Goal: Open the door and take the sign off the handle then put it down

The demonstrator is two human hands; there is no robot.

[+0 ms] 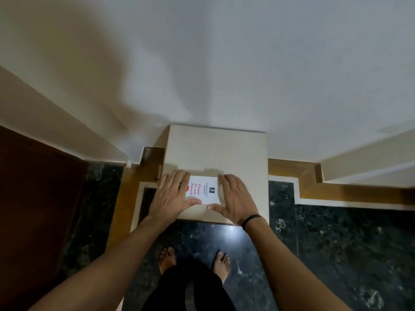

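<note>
Here, in the head view, the sign (203,190) is lying flat on the top of a pale, box-like stand (215,151) that is backing against the white wall (224,63). Its white face is showing red "Please do not disturb" lettering, turned sideways to the viewer, and it is sitting near the front edge of the stand.

The left hand (173,196) is resting palm-down over the sign's left end, fingers spread flat and close together, thumb reaching across the lower edge; it is pressing on the card rather than pinching it. The right hand (235,198) is lying flat at the sign's right end, fingers extended, thumb pointing in toward the left thumb, gripping nothing. A dark band (251,218) is circling the right wrist.

Around the stand, dark marble floor (336,243) with a brown and cream border (336,194) is spreading to both sides. A dark brown door (33,198) is standing at the far left, well apart from the hands. Two bare feet (167,259) are standing on the marble just before the stand, with black trousers (188,288) below them in the frame. Only the two hands are covering any part of the sign.
</note>
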